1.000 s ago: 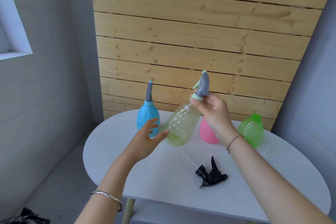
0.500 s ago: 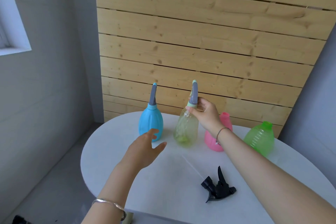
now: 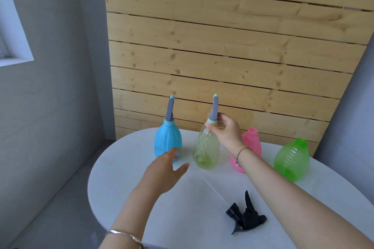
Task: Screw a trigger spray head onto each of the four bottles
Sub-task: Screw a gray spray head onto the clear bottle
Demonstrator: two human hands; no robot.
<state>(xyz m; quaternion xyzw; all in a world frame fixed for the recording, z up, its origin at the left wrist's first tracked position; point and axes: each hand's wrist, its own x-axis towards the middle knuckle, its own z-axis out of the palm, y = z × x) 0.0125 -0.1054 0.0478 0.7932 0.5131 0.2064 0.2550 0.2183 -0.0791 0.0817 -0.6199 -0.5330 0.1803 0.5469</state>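
Observation:
A pale yellow-green bottle (image 3: 206, 150) stands upright on the white table (image 3: 182, 208), with a grey spray head (image 3: 214, 110) on it. My right hand (image 3: 225, 130) grips its neck and collar. My left hand (image 3: 165, 170) hovers open just in front of the bottles, holding nothing. A blue bottle (image 3: 167, 141) with a grey spray head (image 3: 170, 109) stands to the left. A pink bottle (image 3: 252, 143) and a green bottle (image 3: 291, 160) stand to the right with bare necks. A black trigger spray head (image 3: 244, 217) lies on the table near me.
A wooden plank wall (image 3: 222, 46) rises right behind the table. Grey walls flank it, with a window sill (image 3: 16, 60) at the left. The floor (image 3: 56, 208) drops away past the table's left edge.
My right hand has brought the yellow-green bottle from a tilted, lifted pose down to stand upright beside the blue bottle. My left hand has let go of its base and drawn back.

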